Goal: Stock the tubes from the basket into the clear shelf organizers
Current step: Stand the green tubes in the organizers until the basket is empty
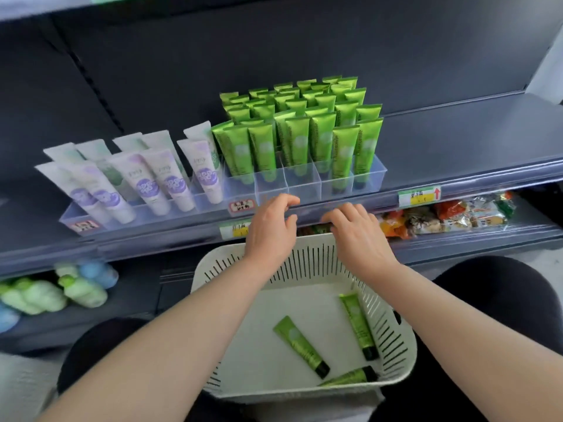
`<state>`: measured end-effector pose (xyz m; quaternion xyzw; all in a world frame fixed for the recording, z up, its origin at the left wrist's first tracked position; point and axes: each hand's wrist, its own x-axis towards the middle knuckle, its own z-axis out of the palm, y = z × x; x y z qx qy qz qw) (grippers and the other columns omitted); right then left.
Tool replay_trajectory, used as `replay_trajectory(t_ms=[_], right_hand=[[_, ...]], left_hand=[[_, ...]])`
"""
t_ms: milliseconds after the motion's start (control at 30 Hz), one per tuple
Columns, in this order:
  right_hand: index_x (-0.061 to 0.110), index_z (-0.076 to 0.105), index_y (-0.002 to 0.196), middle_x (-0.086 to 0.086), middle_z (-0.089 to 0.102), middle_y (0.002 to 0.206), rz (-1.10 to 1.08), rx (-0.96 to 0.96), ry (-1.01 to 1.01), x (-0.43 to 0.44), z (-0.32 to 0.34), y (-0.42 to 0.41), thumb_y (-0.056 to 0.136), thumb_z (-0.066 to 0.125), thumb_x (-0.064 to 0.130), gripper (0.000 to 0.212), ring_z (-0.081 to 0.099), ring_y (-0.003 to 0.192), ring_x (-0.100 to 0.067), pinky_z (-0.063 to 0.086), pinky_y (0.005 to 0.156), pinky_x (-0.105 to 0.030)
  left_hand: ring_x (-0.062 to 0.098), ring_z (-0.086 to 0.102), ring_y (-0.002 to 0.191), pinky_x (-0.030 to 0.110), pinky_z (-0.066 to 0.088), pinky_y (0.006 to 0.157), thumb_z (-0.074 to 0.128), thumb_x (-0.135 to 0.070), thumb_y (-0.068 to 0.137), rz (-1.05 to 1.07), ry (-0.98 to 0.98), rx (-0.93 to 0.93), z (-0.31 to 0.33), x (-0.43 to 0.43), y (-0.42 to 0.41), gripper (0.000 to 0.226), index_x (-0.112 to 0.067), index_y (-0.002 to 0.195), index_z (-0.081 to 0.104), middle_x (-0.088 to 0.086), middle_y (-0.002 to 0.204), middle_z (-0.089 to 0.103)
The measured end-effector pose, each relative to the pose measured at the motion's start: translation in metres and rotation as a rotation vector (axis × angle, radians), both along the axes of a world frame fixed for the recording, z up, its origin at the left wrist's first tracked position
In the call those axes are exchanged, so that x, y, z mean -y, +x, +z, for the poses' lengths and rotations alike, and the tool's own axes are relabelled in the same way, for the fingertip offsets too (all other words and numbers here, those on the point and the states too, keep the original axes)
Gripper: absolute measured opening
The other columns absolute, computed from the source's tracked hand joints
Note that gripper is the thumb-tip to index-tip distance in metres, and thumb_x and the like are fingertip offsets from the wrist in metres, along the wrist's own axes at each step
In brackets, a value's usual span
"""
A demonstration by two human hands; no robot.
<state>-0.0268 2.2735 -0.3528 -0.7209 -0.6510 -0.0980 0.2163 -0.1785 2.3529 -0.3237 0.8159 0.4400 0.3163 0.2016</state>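
Observation:
A white slotted basket (393,336) sits on my lap and holds three green tubes with black caps: one in the middle (300,345), one by the right wall (359,325), one at the near rim (350,377). On the shelf above, a clear organizer (301,185) stands packed with several upright green tubes (304,117). My left hand (271,228) hovers at the shelf's front edge with fingers loosely curled, holding nothing. My right hand (356,236) is beside it, fingers bent down over the basket's far rim, also holding nothing.
A second clear organizer (100,220) to the left holds white and purple tubes (146,181). Price tags (419,196) line the shelf edge. Snack packets (441,217) lie on the lower shelf at right, green and blue bottles (54,293) at lower left. The shelf right of the green tubes is bare.

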Motion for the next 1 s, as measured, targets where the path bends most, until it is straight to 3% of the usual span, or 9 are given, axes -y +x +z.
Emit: replay_trajectory(t_ms=[133,267,400,467,533,633,733,900,1000], right_hand=[[0.023,0.051,0.12,-0.003,0.049,0.114,0.002,-0.025,-0.33,0.009,-0.051,-0.016,0.081,0.053,0.008,0.042,0.045,0.107,-0.028,0.041,0.085,-0.041],[0.019,0.043,0.13,-0.006,0.041,0.128,-0.048,-0.068,-0.7,0.019,-0.098,-0.022,0.083,0.049,0.005,0.049,0.039,0.119,-0.027,0.038,0.097,-0.041],[0.01,0.031,0.139,-0.02,0.032,0.141,-0.085,-0.024,-1.018,0.024,-0.13,-0.023,0.089,0.042,0.005,0.052,0.028,0.133,-0.04,0.032,0.109,-0.044],[0.007,0.031,0.138,-0.022,0.034,0.14,-0.123,-0.025,-1.101,0.024,-0.141,-0.022,0.092,0.039,0.008,0.046,0.037,0.128,-0.04,0.038,0.104,-0.045],[0.004,0.028,0.139,-0.023,0.036,0.14,-0.138,0.016,-1.162,0.025,-0.15,-0.024,0.093,0.037,0.009,0.048,0.043,0.124,-0.038,0.042,0.101,-0.047],[0.003,0.015,0.146,-0.025,0.026,0.145,-0.158,0.041,-1.247,0.027,-0.161,-0.03,0.092,0.038,0.008,0.059,0.037,0.128,-0.041,0.039,0.103,-0.046],[0.005,0.019,0.147,-0.026,0.017,0.149,-0.146,0.054,-1.255,0.025,-0.164,-0.03,0.094,0.032,0.006,0.054,0.035,0.129,-0.044,0.037,0.104,-0.045],[0.013,0.038,0.134,-0.013,0.035,0.132,-0.132,-0.133,-1.067,0.022,-0.17,-0.027,0.089,0.046,0.009,0.045,0.042,0.117,-0.036,0.042,0.096,-0.042],[0.008,0.035,0.129,-0.017,0.04,0.125,-0.194,-0.129,-1.012,0.02,-0.175,-0.031,0.088,0.05,0.007,0.043,0.048,0.109,-0.035,0.048,0.087,-0.042]], left_hand=[[0.013,0.058,0.108,0.033,0.048,0.094,0.059,-0.011,0.089,0.02,-0.141,-0.123,-0.056,0.01,-0.027,0.027,-0.022,0.114,0.062,-0.006,0.116,0.064],[0.011,0.057,0.106,0.022,0.043,0.084,0.06,-0.011,0.089,0.038,-0.372,-0.307,-0.116,0.022,-0.053,0.029,-0.023,0.115,0.061,-0.006,0.118,0.062],[0.015,0.057,0.112,0.028,0.045,0.093,0.055,-0.009,0.091,0.035,-0.547,-0.437,-0.16,0.029,-0.075,0.032,-0.02,0.121,0.059,-0.002,0.125,0.06],[0.017,0.056,0.115,0.029,0.044,0.097,0.054,-0.01,0.091,0.033,-0.602,-0.489,-0.174,0.03,-0.082,0.032,-0.02,0.122,0.059,-0.001,0.127,0.059],[0.017,0.056,0.115,0.029,0.044,0.097,0.054,-0.01,0.091,0.046,-0.649,-0.499,-0.185,0.03,-0.087,0.032,-0.02,0.121,0.059,0.0,0.126,0.059],[0.018,0.056,0.114,0.025,0.041,0.094,0.053,-0.007,0.091,0.041,-0.684,-0.507,-0.196,0.031,-0.09,0.032,-0.017,0.12,0.06,0.002,0.125,0.06],[0.019,0.055,0.113,0.027,0.042,0.094,0.051,-0.01,0.092,0.017,-0.687,-0.534,-0.201,0.033,-0.091,0.03,-0.018,0.119,0.06,0.002,0.123,0.06],[0.022,0.054,0.112,0.032,0.045,0.092,0.047,-0.009,0.093,-0.054,-0.687,-0.569,-0.204,0.037,-0.087,0.03,-0.017,0.12,0.058,0.004,0.123,0.059],[0.022,0.054,0.111,0.033,0.045,0.092,0.045,-0.008,0.094,-0.061,-0.675,-0.557,-0.203,0.039,-0.088,0.031,-0.018,0.12,0.058,0.004,0.123,0.058]])
